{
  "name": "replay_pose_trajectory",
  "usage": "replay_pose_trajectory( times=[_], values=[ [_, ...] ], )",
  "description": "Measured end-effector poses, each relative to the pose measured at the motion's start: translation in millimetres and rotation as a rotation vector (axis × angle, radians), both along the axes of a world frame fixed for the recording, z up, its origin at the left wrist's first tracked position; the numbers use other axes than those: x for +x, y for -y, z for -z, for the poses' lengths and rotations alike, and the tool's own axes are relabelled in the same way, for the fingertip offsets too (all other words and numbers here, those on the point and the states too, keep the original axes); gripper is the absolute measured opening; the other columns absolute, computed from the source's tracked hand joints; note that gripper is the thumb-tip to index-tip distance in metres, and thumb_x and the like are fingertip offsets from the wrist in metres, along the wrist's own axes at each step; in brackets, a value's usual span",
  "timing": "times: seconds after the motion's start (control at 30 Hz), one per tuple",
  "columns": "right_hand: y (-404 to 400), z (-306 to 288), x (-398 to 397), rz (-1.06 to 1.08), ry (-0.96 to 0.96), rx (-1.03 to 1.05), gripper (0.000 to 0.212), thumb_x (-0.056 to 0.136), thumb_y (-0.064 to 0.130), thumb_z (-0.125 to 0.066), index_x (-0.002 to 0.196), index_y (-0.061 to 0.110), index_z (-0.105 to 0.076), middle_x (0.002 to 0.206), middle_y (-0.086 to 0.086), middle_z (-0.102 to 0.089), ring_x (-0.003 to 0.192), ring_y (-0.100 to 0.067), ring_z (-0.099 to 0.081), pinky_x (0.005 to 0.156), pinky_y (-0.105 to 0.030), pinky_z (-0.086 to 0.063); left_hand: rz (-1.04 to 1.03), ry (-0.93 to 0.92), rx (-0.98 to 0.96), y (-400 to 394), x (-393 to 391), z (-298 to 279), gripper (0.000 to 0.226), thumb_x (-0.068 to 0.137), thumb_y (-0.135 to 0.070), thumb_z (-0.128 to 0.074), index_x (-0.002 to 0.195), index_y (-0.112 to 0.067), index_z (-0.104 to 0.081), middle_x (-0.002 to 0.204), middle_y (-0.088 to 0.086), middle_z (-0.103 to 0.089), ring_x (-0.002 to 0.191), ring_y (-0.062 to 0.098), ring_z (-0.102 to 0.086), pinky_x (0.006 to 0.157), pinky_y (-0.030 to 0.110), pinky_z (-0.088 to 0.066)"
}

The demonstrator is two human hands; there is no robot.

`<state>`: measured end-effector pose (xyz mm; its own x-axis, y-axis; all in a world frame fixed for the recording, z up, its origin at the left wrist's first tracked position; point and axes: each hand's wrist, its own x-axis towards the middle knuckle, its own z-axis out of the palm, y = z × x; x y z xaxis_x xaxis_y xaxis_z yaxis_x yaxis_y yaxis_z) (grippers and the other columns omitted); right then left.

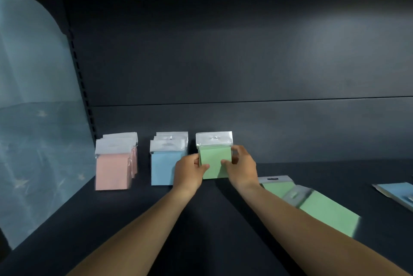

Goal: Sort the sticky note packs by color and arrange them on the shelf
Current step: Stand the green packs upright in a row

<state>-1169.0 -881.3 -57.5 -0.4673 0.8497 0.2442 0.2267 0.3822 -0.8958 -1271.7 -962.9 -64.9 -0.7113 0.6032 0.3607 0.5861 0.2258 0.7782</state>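
Note:
An upright green sticky note pack (215, 159) stands on the dark shelf (201, 220) near the back wall. My left hand (190, 172) pinches its left edge and my right hand (242, 167) pinches its right edge. To the left, a row of blue packs (164, 164) stands upright, and further left a row of pink packs (114, 164). Two green packs (321, 206) lie flat to the right, partly under my right forearm. A blue pack (395, 190) lies flat at the far right edge.
A translucent side panel (33, 108) closes the shelf on the left. The dark back wall (245, 63) rises behind the packs.

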Motion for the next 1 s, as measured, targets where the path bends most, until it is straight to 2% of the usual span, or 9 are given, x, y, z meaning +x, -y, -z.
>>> replay_pose_trajectory(
  times=[0.13,0.27,0.4,0.57,0.63,0.7,0.77,0.83,1.0],
  values=[
    [-6,10,-9,0.049,0.051,0.036,0.035,0.091,0.014,-0.059,0.125,0.014,-0.052,0.1,0.003,-0.054,0.087,-0.012,-0.052,0.074,-0.023,-0.04,-0.006,-0.073,-0.081,-9,-13,11,0.011,0.084,-0.017,-0.066,0.082,-0.007,-0.068,0.069,0.0,-0.062,0.068,0.016,-0.058,0.066,0.028,-0.046],
    [-8,11,-11,0.062,0.089,0.065,0.026,0.09,0.015,-0.061,0.115,0.01,-0.058,0.089,0.004,-0.054,0.082,-0.012,-0.052,0.072,-0.023,-0.04,0.016,-0.112,-0.16,-14,-17,12,0.018,0.087,-0.022,-0.064,0.081,-0.005,-0.065,0.068,0.002,-0.059,0.067,0.019,-0.056,0.066,0.029,-0.046],
    [-14,-1,-2,0.002,0.209,0.057,0.032,0.086,0.021,-0.066,0.115,0.01,-0.059,0.102,-0.004,-0.062,0.089,-0.017,-0.056,0.076,-0.025,-0.044,0.027,-0.133,-0.307,-14,-18,4,0.029,0.088,-0.027,-0.062,0.065,-0.016,-0.048,0.07,0.001,-0.055,0.071,0.021,-0.057,0.067,0.032,-0.045],
    [-28,-22,46,-0.065,0.409,0.138,0.049,0.082,0.029,-0.071,0.123,0.009,-0.055,0.12,-0.006,-0.06,0.108,-0.021,-0.058,0.09,-0.025,-0.042,-0.027,-0.168,-0.435,4,-2,-7,0.036,0.087,-0.033,-0.061,0.065,-0.015,-0.039,0.068,-0.002,-0.045,0.069,0.019,-0.049,0.062,0.028,-0.037],
    [-33,-30,75,-0.109,0.49,0.192,0.049,0.081,0.033,-0.072,0.12,0.01,-0.055,0.111,-0.002,-0.058,0.102,-0.02,-0.059,0.085,-0.024,-0.042,-0.028,-0.215,-0.48,10,13,-12,0.035,0.087,-0.035,-0.061,0.069,-0.012,-0.042,0.076,0.001,-0.05,0.078,0.022,-0.053,0.065,0.028,-0.038],
    [-38,-38,106,-0.156,0.593,0.25,0.05,0.079,0.038,-0.072,0.117,0.011,-0.055,0.104,0.0,-0.055,0.106,-0.021,-0.058,0.086,-0.026,-0.043,0.0,-0.296,-0.538,11,31,-15,0.033,0.088,-0.038,-0.06,0.081,-0.008,-0.047,0.098,0.007,-0.057,0.091,0.024,-0.055,0.072,0.028,-0.04],
    [-43,-44,136,-0.186,0.65,0.262,0.056,0.077,0.041,-0.073,0.12,0.012,-0.054,0.109,0.0,-0.057,0.109,-0.02,-0.057,0.088,-0.025,-0.042,0.05,-0.331,-0.554,8,53,-16,0.039,0.088,-0.04,-0.059,0.104,-0.005,-0.055,0.121,0.008,-0.054,0.107,0.023,-0.052,0.087,0.029,-0.041],
    [-47,-48,165,-0.209,0.701,0.276,0.058,0.077,0.042,-0.073,0.122,0.012,-0.053,0.118,-0.002,-0.058,0.11,-0.018,-0.056,0.09,-0.025,-0.043,0.103,-0.305,-0.545,3,75,-16,0.056,0.089,-0.041,-0.058,0.133,-0.008,-0.047,0.136,0.005,-0.046,0.125,0.021,-0.045,0.099,0.028,-0.036],
    [-56,-44,215,-0.252,0.808,0.29,0.061,0.072,0.051,-0.074,0.119,0.016,-0.056,0.111,0.003,-0.057,0.103,-0.015,-0.057,0.085,-0.024,-0.044,0.184,-0.225,-0.545,-19,124,-14,0.059,0.086,-0.04,-0.063,0.132,-0.008,-0.048,0.135,0.006,-0.048,0.123,0.021,-0.047,0.1,0.029,-0.039]
  ],
)
